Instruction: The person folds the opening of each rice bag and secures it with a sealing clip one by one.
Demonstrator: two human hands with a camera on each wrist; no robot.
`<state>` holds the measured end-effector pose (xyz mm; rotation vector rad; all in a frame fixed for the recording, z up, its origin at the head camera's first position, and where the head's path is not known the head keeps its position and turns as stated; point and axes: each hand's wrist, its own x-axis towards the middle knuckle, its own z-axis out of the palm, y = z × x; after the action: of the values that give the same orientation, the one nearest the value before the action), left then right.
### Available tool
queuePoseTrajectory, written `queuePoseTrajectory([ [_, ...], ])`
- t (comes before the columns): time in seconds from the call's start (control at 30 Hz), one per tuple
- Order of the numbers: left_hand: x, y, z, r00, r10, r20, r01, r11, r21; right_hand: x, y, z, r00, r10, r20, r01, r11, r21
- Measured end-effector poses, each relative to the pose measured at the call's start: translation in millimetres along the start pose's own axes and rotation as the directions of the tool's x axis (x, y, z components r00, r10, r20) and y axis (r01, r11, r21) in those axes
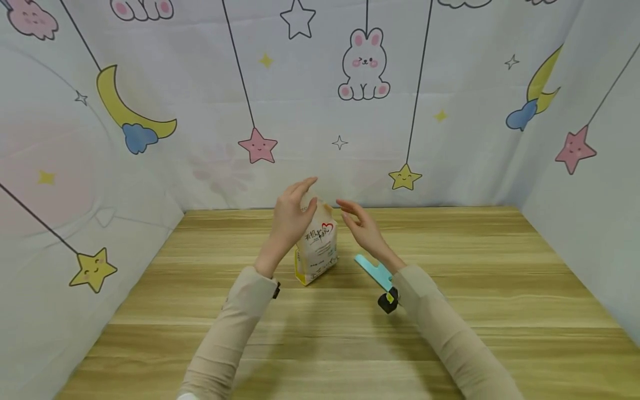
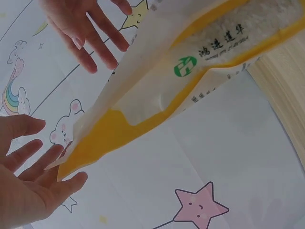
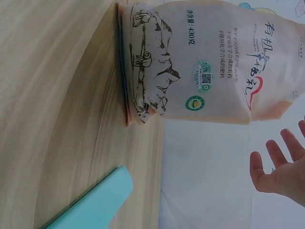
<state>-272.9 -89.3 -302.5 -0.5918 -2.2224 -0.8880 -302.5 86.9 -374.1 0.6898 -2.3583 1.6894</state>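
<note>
A whitish rice bag (image 1: 320, 247) stands upright on the table, black lettering and a red heart outline on its front. Its yellow side, seen in the left wrist view, has a clear window with white grains (image 2: 262, 24). My left hand (image 1: 294, 214) is at the bag's upper left, fingers spread, the bag's top corner between thumb and fingers without a pinch. To the right of the top, my right hand (image 1: 364, 226) is held apart from the bag, fingers loosely extended. Below the right hand lies a turquoise clip-like piece (image 1: 372, 271), partly hidden by the sleeve.
The wood-grain table (image 1: 500, 266) reaches back to a white cloth backdrop (image 1: 320, 111) printed with stars, moons and rabbits. A black wrist camera (image 1: 387, 301) sits by the right cuff, overlapping the turquoise piece's near end in the head view.
</note>
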Motion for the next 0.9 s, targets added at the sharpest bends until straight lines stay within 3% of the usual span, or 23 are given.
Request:
queuePoseTrajectory([
  [0.23, 7.5, -1.1, -4.4, 0.996, -0.064, 0.054, 0.062, 0.997, 0.038, 11, -3, 0.8, 0.997, 0.026, 0.079, -0.036, 0.991, 0.131],
  [0.4, 12.0, -5.5, -5.8, 0.985, -0.138, 0.100, 0.136, 0.990, 0.033, 14, -14, -0.7, 0.988, 0.064, 0.142, -0.092, 0.975, 0.200],
  [0.6, 17.9, -9.8, -8.3, 0.961, -0.218, 0.172, 0.220, 0.976, 0.007, 25, -7, 1.3, 0.976, 0.138, 0.170, -0.174, 0.960, 0.221],
  [0.9, 26.4, -13.5, -11.1, 0.917, -0.281, 0.282, 0.282, 0.959, 0.039, 33, -9, 7.8, 0.962, 0.193, 0.193, -0.233, 0.948, 0.218],
])
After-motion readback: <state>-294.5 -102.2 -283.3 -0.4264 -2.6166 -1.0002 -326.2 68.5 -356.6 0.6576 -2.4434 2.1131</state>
